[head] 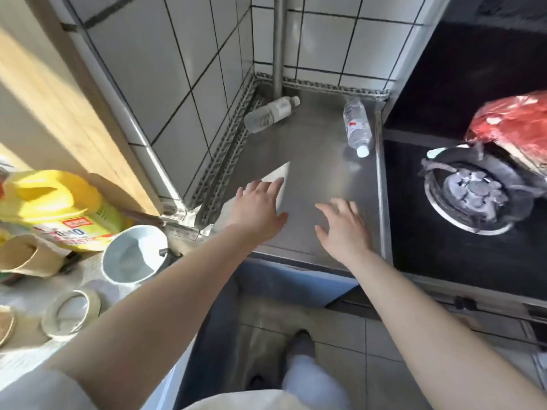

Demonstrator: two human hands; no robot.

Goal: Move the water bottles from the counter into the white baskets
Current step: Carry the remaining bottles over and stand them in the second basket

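Bare splayed hands [260, 205] over brushed-steel counter [310, 161]

The worktop [310, 161] is brushed metal with a dull sheen; on it lie two clear plastic bottles [270, 113] [356, 125]. Behind the worktop, glossy white tiles [189, 63]; right of it, a matt black hob [461, 261]

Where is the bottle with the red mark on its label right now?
The bottle with the red mark lies on its side on the steel counter, along its right edge beside the black stove, cap toward the person, beyond the right hand.
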